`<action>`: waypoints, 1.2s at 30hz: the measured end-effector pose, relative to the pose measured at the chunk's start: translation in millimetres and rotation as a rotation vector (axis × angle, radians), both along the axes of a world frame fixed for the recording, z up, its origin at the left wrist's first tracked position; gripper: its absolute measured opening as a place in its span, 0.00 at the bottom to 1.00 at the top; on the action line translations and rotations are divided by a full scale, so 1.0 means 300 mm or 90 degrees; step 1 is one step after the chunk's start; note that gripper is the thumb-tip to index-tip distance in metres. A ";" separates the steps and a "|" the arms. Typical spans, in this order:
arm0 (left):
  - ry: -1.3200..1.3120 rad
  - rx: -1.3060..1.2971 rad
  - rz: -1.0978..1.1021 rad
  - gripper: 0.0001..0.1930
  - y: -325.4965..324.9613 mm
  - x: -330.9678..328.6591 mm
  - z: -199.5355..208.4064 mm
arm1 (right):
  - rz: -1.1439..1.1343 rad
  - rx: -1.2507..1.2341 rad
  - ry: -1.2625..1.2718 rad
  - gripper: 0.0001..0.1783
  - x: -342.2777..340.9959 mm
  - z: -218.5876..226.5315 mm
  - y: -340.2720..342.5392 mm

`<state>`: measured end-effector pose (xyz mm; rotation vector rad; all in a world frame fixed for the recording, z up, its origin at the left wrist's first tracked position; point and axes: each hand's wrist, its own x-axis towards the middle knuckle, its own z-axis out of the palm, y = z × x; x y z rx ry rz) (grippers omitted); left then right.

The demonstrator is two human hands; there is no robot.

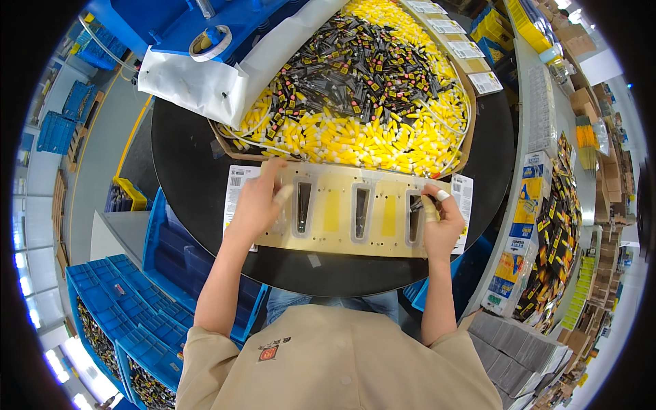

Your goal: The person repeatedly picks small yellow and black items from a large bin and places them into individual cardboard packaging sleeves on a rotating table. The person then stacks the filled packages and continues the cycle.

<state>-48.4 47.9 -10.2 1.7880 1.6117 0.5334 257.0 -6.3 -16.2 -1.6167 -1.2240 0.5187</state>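
A cream-coloured tray plate (pixel 345 244) lies across the near side of the round black table, with small holes and clear plastic blisters set in it. Dark narrow pieces show in the left blister (pixel 303 208) and the middle blister (pixel 360 213). My left hand (pixel 258 205) is over the plate's left end, slightly blurred, thumb and fingers apart. At the right blister (pixel 412 229), my right hand (pixel 443 222) has thumb and forefinger brought together, both wrapped with light tape. Whatever they pinch is hidden. White printed cards (pixel 462 193) stick out from under the plate's ends.
Beyond the plate, a cardboard-edged tray (pixel 470 137) holds many yellow-and-white tubes (pixel 321 140) and dark packaged pieces (pixel 355 68). A tape roll (pixel 210 44) rests on a blue machine at the far left. Blue crates (pixel 130 301) stand lower left; a packed shelf runs along the right.
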 end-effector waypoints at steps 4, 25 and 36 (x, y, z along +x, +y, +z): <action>-0.095 0.242 -0.080 0.15 0.208 0.102 -0.041 | 0.167 -0.124 0.142 0.12 -0.112 0.035 0.037; 0.035 0.423 -0.431 0.18 0.070 0.015 0.003 | 0.038 -0.021 -0.285 0.21 -0.020 -0.047 0.320; 0.076 0.201 -0.408 0.19 -0.062 -0.054 -0.055 | 0.119 -0.053 -0.134 0.22 0.054 -0.097 0.562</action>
